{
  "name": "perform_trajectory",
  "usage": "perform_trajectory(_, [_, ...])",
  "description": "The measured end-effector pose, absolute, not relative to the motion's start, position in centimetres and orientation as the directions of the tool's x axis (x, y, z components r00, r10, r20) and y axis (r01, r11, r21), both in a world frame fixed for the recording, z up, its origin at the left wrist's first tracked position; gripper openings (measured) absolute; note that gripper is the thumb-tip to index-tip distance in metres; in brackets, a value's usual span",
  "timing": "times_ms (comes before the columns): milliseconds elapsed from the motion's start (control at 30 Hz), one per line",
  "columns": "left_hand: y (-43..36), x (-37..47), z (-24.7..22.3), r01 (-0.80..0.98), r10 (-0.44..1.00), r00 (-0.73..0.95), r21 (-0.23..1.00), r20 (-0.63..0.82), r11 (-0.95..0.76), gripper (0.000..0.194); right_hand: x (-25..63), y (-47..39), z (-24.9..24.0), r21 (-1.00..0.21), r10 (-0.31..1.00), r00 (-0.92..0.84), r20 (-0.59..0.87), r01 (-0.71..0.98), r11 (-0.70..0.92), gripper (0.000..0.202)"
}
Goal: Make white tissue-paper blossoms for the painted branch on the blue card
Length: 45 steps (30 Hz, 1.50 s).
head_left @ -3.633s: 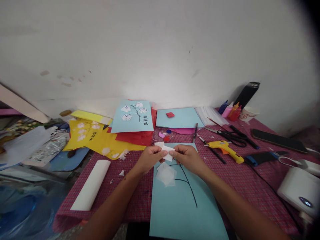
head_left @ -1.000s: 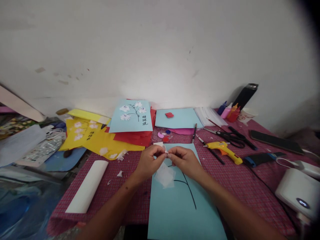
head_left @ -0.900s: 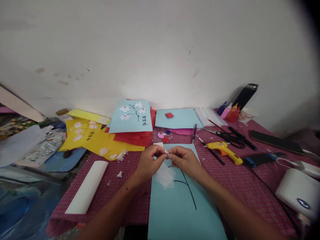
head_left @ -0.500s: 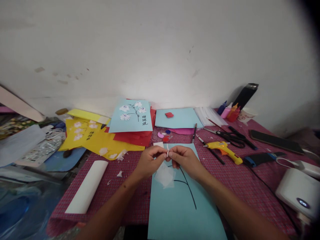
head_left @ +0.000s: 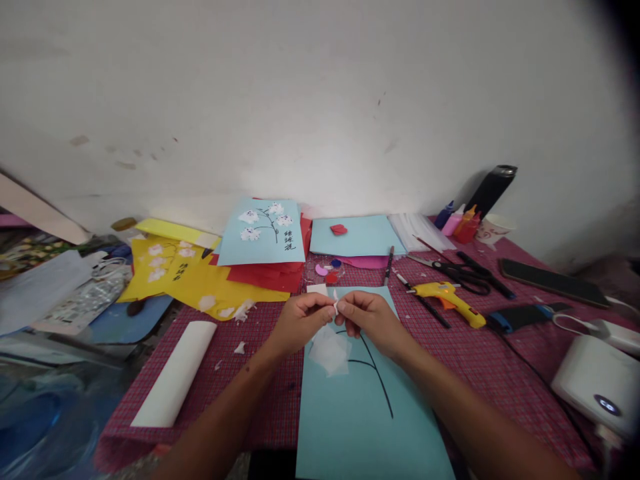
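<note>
Between the fingertips of my left hand (head_left: 307, 321) and my right hand (head_left: 367, 317) is a small twisted piece of white tissue paper (head_left: 336, 303). Both hands pinch it above the top of a light blue sheet (head_left: 345, 427). Black branch lines (head_left: 375, 367) are drawn on that sheet. Just below my left fingers a stack of thin white tissue squares (head_left: 330, 353) lies on it. Behind, a finished blue card (head_left: 235, 247) bears white paper flowers, a dark stem and black writing.
Scissors (head_left: 457, 272), a yellow glue gun (head_left: 445, 297), pens and paint bottles (head_left: 467, 225) lie to the right. A white power unit (head_left: 595, 383) stands at the right edge. A rolled white sheet (head_left: 175, 377) and yellow paper (head_left: 200, 280) lie left.
The white tissue piece between my fingertips has turned slightly and looks more tightly twisted. Both hands stay in almost the same place.
</note>
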<state>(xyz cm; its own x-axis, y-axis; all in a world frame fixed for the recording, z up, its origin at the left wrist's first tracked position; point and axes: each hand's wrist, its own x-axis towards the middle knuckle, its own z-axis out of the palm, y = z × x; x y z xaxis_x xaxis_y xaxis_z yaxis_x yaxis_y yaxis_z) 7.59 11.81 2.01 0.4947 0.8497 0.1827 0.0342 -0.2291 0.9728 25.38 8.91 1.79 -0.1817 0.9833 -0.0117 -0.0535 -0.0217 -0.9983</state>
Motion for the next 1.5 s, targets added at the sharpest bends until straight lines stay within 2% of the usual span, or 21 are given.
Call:
perform_trajectory(667, [11.88,7.55,2.38,0.125,0.872,0.472,0.970,0.127,-0.209,0.023,25.57,8.92,1.71,-0.992,0.974,-0.227,-0.026,-0.114,-0.053,0.031])
perform_trajectory(1033, [11.97,7.46,2.42,0.053,0.859,0.499,0.985,0.118,-0.167,0.021,25.65,8.91,1.61,-0.986,0.967,-0.250,-0.047,-0.142,-0.085,0.030])
perform_trajectory(1500, [12.02,7.35,2.43,0.070,0.841,0.523,0.977,0.138,-0.203,0.021,25.73,8.92,1.69,-0.978,0.956,-0.289,-0.060,-0.174,-0.114,0.027])
